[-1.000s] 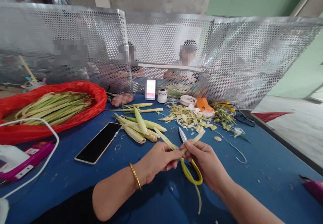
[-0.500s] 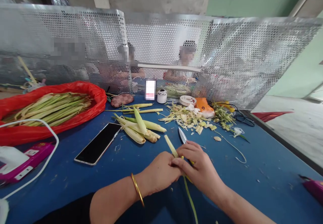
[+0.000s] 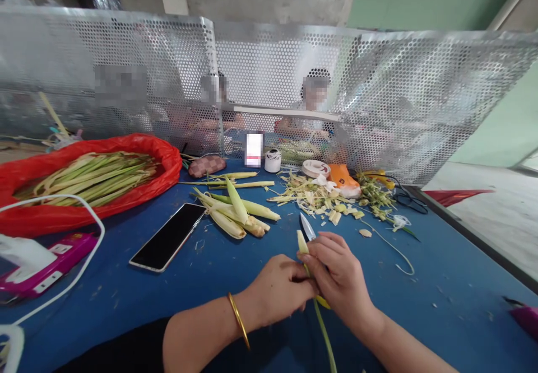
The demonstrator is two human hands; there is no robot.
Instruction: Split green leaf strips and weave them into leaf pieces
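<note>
My left hand (image 3: 282,288), with a gold bangle at its wrist, is closed around a long pale green plant stalk (image 3: 323,331). The stalk's cut whitish tip (image 3: 301,241) sticks up above the fingers, and its thin end hangs towards the near edge. My right hand (image 3: 338,269) is closed on a small knife (image 3: 307,227); the blade points away from me, and a bit of yellow handle shows below the hand. Its thumb presses on the stalk near the tip. Thick sheathed shoots (image 3: 239,210) lie in a pile beyond my left hand.
A red bag (image 3: 168,163) of long stalks stands left, near a black-screened phone (image 3: 168,238) and a purple power strip (image 3: 67,258). Peel scraps (image 3: 313,196) lie beyond the knife. A perforated metal screen (image 3: 273,65) crosses the back, with people behind it.
The stalk's tip has swung right and stands more upright beside the blade. My right thumb has shifted up towards that tip. My left hand has moved slightly right.
</note>
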